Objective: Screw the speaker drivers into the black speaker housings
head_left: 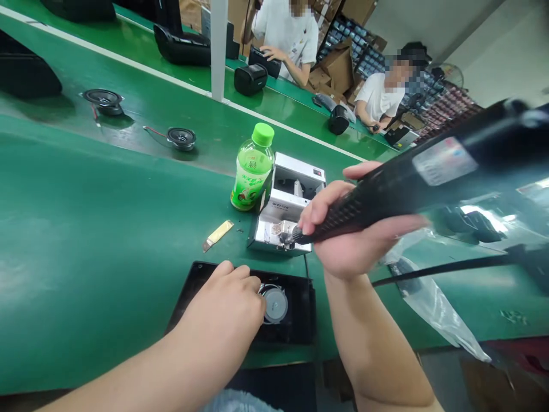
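Observation:
My right hand (355, 240) is wrapped round a black electric screwdriver (377, 194). Its tip meets the front of a small screw feeder (281, 214), where the bit covers part of the pick-up spot. In front of me lies a shallow black plastic housing (295, 332) with a round speaker (275, 303) in it, its grey magnet side facing up. Over the housing, right beside the speaker, my left hand (234, 303) is closed with its fingers curled down. The fingertips are hidden, so what they pinch does not show.
A green-capped bottle (253, 171) stands against the feeder's left side. A yellow box cutter (218, 234) and tiny screws lie nearby. Two loose speakers (180, 138) sit farther back. Plastic bags (437, 309) lie on the right. Two people work across the bench among black speaker boxes (250, 79).

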Action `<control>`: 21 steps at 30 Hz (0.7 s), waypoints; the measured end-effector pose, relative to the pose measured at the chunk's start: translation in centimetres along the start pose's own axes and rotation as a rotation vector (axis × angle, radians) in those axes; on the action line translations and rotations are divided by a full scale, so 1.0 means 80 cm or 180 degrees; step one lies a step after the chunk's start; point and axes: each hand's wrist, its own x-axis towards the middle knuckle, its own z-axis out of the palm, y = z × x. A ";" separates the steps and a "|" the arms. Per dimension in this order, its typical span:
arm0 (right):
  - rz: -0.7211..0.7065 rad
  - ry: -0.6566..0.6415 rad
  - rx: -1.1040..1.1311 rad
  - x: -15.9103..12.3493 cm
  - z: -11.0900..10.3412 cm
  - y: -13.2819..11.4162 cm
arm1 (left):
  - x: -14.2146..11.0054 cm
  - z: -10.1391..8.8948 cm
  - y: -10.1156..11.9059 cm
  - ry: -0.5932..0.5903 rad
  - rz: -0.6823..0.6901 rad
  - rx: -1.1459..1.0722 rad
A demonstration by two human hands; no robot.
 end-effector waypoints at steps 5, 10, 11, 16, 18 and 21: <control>0.0140 0.0146 -0.0017 -0.004 -0.008 0.003 | 0.005 -0.053 -0.021 0.0571 0.0021 -0.0381; 0.0094 0.0202 -0.0075 -0.011 -0.006 0.001 | 0.073 -0.120 -0.032 0.1580 -0.0081 0.0540; 0.0162 0.0201 -0.0068 -0.015 -0.006 0.003 | 0.090 -0.128 -0.030 0.1539 -0.0174 0.0603; 0.0212 0.0313 0.0058 -0.034 -0.012 -0.008 | 0.113 -0.131 -0.030 0.1614 -0.0254 0.0368; 0.0155 0.0481 0.0108 -0.040 -0.016 -0.028 | 0.082 -0.120 -0.038 0.1791 -0.0024 0.0179; 0.0350 0.0581 0.0053 -0.057 -0.024 -0.064 | 0.009 -0.092 -0.055 0.1793 0.0206 -0.0367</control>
